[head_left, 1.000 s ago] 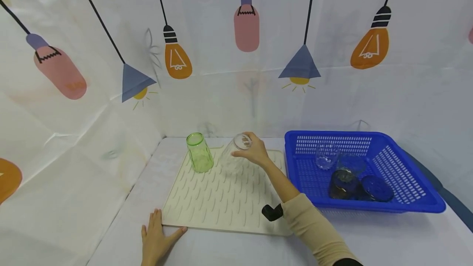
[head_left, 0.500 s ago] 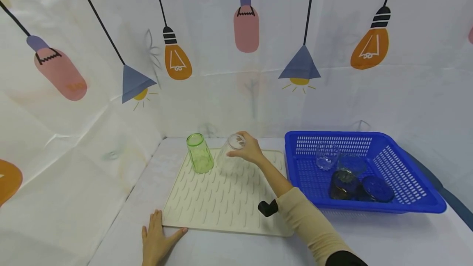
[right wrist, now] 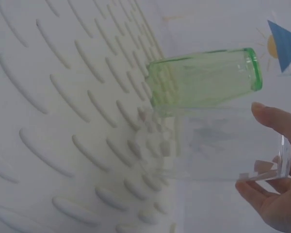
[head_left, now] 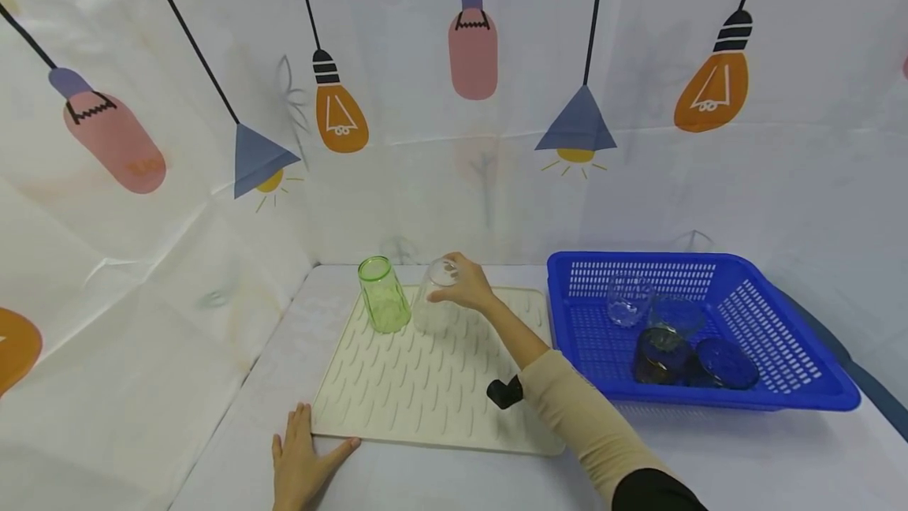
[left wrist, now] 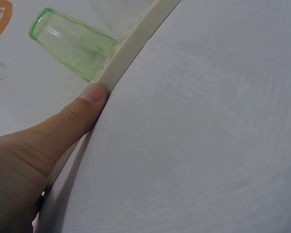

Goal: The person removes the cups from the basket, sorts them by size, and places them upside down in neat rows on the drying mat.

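My right hand [head_left: 468, 284] holds a clear drinking glass [head_left: 433, 312] near its upper end, thumb on one side and fingers on the other. The glass is upside down, its lower end at the ridged cream drying mat [head_left: 426, 393]. Close on its left, a green glass [head_left: 384, 298] stands upside down on the mat; in the right wrist view the clear glass [right wrist: 213, 143] lies right alongside it. At the mat's front left corner is my left hand [head_left: 301, 460], fingers spread. The left thumb [left wrist: 70, 119] touches the mat's edge in the left wrist view.
A blue slotted plastic basket [head_left: 709, 397] stands to the right of the mat. In it are clear glasses [head_left: 628, 302], a dark brown glass [head_left: 658, 357] and a dark round glass [head_left: 725, 363]. A white sheet printed with lamps [head_left: 426, 195] hangs behind the table.
My right hand has moved left with the clear glass, bringing it closer to the green glass and more upright. The left hand stays at the mat's corner.
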Demonstrator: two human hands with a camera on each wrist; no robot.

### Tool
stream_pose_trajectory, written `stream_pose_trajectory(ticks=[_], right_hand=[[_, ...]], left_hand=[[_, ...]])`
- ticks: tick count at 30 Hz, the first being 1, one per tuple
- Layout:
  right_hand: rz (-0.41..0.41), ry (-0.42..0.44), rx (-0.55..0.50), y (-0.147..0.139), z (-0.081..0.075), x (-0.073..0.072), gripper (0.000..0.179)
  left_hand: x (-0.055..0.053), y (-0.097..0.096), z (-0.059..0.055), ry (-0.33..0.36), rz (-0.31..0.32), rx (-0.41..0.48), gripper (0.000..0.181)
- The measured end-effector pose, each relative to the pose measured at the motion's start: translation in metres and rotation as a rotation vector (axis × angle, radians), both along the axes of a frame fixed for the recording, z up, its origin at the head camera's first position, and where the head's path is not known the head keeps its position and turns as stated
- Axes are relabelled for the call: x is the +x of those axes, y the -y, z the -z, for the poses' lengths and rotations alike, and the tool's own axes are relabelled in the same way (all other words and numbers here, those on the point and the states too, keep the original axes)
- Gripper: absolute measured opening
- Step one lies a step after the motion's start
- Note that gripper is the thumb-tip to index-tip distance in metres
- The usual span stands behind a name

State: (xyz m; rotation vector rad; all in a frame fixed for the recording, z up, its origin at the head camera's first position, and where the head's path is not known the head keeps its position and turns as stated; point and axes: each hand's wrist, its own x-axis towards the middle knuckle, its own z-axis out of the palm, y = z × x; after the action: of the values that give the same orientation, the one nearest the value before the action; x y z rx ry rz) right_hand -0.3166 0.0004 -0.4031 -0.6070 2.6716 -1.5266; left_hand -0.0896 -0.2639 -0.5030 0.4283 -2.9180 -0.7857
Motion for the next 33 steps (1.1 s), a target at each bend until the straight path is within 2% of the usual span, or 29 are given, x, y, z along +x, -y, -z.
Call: stream_pose_trajectory(ticks=[8, 19, 25, 33], right_hand=[[-0.047, -0.023, 0.037, 0.006, -0.001, -0.005, 0.077], [-0.118, 0.013, 0.09, 0.014, -0.007, -0.005, 0.076], [-0.103, 0.001, 0.108, 0.018, -0.007, -0.008, 0.072], [-0.097, 0.022, 0.107, 0.019, -0.003, -0.005, 0.077]], left_hand=[[0.001, -0.001, -0.001, -0.018, 0.005, -0.002, 0.115], [0.0, 0.0, 0.001, -0.021, 0.006, -0.016, 0.115], [-0.001, 0.0, 0.002, -0.026, 0.011, -0.017, 0.114], [0.0, 0.0, 0.001, -0.014, 0.006, -0.011, 0.115]])
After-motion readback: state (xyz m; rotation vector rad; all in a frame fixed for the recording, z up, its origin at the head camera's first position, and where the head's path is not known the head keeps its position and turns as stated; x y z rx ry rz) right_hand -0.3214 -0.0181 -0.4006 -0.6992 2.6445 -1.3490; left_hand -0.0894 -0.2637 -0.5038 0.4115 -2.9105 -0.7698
